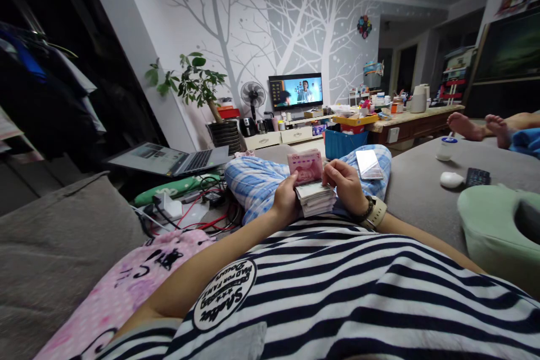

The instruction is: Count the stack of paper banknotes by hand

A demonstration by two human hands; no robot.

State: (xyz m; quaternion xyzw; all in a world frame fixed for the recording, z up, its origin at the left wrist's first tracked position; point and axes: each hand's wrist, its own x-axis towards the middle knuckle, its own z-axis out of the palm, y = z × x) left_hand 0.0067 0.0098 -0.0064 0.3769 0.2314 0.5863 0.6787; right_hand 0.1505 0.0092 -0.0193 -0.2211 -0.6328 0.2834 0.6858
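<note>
A thick bundle of banknotes (306, 167) is held before my belly, the upright part pinkish red with a portrait. The lower part folds toward me, showing pale backs and stacked edges. My left hand (286, 198) is closed around the bundle's left side, thumb over the fold. At the right edge, my right hand (346, 184) is curled, with thumb and fingertips pinched on the notes; how many they grip is hidden. A beaded bracelet and a pale watch (377, 212) circle the right wrist. On my right knee lies a phone (369, 165), apart from both hands.
To the left, an open laptop (169, 160) stands above tangled cables (211, 208) and a power strip. A white mouse (451, 180), a small dark keypad (478, 177), a lidded cup (446, 149) and a green neck pillow (485, 214) are on the right. Another person's bare feet (468, 126) rest beyond.
</note>
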